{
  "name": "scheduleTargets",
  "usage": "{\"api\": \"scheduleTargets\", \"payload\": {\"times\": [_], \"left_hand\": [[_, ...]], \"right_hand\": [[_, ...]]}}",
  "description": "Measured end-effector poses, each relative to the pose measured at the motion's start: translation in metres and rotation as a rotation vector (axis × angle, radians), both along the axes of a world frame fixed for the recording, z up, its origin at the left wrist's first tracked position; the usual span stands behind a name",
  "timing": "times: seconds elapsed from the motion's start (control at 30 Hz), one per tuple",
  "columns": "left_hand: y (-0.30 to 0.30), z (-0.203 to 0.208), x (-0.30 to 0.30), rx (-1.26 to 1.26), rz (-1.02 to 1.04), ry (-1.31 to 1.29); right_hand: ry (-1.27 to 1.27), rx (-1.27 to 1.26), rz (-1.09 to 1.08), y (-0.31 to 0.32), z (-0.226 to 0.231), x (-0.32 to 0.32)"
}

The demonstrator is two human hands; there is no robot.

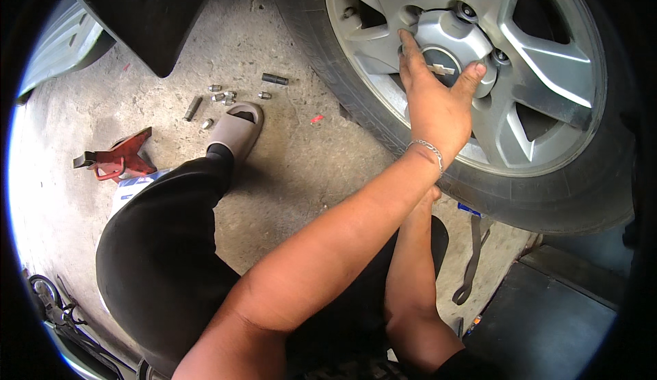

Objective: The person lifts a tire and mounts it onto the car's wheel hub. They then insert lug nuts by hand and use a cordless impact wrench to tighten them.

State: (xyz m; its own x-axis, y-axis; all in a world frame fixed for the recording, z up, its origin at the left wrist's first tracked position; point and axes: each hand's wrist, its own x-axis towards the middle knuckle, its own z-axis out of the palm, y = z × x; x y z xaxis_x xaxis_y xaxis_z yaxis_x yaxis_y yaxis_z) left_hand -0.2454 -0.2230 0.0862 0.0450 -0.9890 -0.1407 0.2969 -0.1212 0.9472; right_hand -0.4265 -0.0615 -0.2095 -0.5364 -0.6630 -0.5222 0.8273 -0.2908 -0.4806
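Note:
My left hand, with a chain bracelet on its wrist, grips the silver centre cap of the wheel. Its fingers are at the cap's left edge and its thumb is at the right edge. The cap sits at the hub of the silver spoked wheel, and lug holes show around it. A black tyre surrounds the wheel. My right hand is by the tyre's lower edge, mostly hidden behind my left forearm, so its fingers cannot be made out.
Several lug nuts lie on the concrete near my sandalled foot, with a dark socket and a metal rod-like piece. A red jack stand stands at left. A black strap lies below the tyre.

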Motion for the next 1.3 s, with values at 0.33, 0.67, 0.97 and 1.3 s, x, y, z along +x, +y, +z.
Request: {"api": "scheduleTargets", "payload": {"times": [0.33,0.67,0.97,1.3], "left_hand": [[-0.012,-0.008,-0.005,0.012,0.076,0.058],[-0.003,-0.008,0.0,-0.014,0.028,-0.183],[-0.039,-0.028,-0.013,-0.601,0.24,-0.549],[-0.048,-0.038,-0.012,-0.66,0.277,-0.51]], "right_hand": [[-0.069,0.122,-0.139,0.006,0.043,0.022],[-0.111,0.197,-0.553,-0.019,0.111,0.045],[-0.099,0.333,-0.556,-0.019,0.121,0.036],[-0.127,0.144,-0.589,-0.016,0.132,0.03]]}}
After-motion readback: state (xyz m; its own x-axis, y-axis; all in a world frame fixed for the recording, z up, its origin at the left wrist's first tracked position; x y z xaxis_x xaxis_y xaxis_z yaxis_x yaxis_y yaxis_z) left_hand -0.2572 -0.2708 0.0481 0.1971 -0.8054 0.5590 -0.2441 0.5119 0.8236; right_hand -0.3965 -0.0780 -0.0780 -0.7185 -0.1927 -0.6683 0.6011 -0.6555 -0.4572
